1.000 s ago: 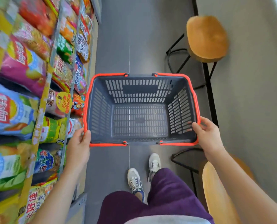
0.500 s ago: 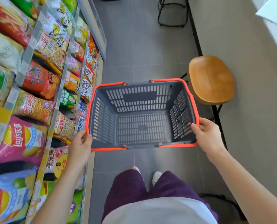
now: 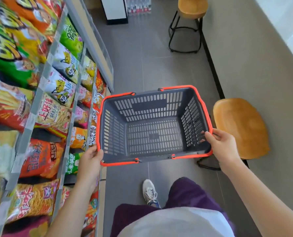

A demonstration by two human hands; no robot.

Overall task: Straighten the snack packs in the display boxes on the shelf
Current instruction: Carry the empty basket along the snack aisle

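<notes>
I carry an empty grey shopping basket (image 3: 108, 130) with an orange rim in front of me, over the aisle floor. My left hand (image 3: 91, 159) grips its near left corner. My right hand (image 3: 222, 146) grips its near right corner, thumb inside the wall. The shelf (image 3: 39, 93) on my left holds rows of snack packs: orange bags (image 3: 41, 158), a noodle-snack bag (image 3: 53, 115), white bags (image 3: 63, 88) and green bags (image 3: 5, 55). I see no display boxes.
A wooden stool (image 3: 239, 125) stands close on the right, beside the basket, and another stool (image 3: 192, 6) stands further up the aisle. A white cabinet (image 3: 115, 9) stands at the aisle's far end. A beige wall (image 3: 253, 57) runs along the right.
I have walked forward along the aisle with the basket; the shelf packs slid past toward me and the nearer stool is now beside my right hand. Both hands keep their hold.
</notes>
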